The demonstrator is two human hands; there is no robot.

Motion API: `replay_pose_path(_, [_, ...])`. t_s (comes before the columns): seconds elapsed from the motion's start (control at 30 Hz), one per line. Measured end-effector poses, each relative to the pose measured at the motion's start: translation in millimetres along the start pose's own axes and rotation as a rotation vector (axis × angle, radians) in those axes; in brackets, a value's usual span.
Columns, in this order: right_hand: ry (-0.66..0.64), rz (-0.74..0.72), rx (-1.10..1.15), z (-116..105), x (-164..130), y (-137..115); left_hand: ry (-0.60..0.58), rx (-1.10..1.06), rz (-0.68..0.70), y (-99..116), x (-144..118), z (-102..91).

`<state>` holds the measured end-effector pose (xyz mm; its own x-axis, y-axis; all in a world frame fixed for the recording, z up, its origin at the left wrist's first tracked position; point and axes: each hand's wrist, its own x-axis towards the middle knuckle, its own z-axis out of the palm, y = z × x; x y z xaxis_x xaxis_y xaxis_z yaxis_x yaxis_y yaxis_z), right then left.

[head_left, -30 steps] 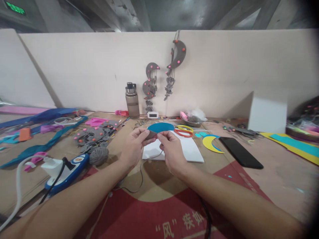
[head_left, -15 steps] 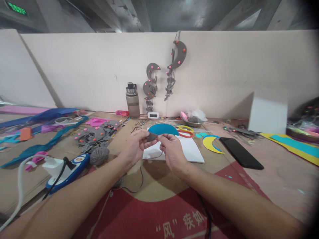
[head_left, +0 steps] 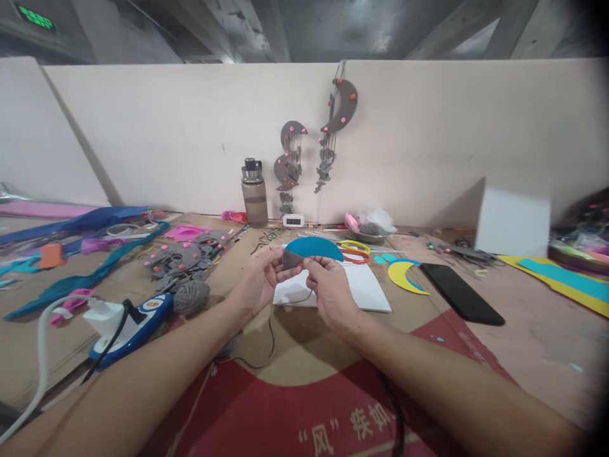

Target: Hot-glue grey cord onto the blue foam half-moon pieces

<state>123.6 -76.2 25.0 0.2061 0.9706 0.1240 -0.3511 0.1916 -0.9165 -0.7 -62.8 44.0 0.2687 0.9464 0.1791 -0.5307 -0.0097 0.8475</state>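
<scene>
A blue crescent cutout [head_left: 314, 247] is held up between my hands, its left end covered by a grey yarn wrapping [head_left: 291, 259]. My left hand [head_left: 267, 274] pinches that grey end between thumb and fingers. At the lower edge of the crescent, the thumb and forefinger of my right hand [head_left: 328, 287] are pressed together; the other fingers curl behind it. A grey yarn strand [head_left: 272, 339] hangs below and runs to a yarn ball [head_left: 229, 346] partly hidden by my left forearm. White paper sheets [head_left: 364, 289] lie beneath my hands.
Scissors [head_left: 354, 252] lie behind the paper. To the right are a yellow and blue crescent [head_left: 405, 277] and a black phone [head_left: 460, 293]. A power strip [head_left: 130, 330], a grey yarn ball [head_left: 191, 297] and finished grey crescents [head_left: 178, 257] are left. A bottle [head_left: 255, 193] stands by the wall.
The grey-covered end has turned slightly, so more of its face shows. Both hands keep their grip in nearly the same place. The view has shifted slightly.
</scene>
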Motion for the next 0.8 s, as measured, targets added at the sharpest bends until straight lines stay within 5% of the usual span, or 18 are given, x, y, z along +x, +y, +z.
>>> replay_pose_path(0.53, [-0.042, -0.09, -0.123, -0.9, -0.9, 5.4, 0.084, -0.095, -0.151, -1.7, 7.4, -4.9])
replay_pose_path(0.8, [0.027, -0.073, -0.147, -0.6, -0.2, 2.5, 0.031, 0.109, 0.092, -10.5, 1.0, 0.0])
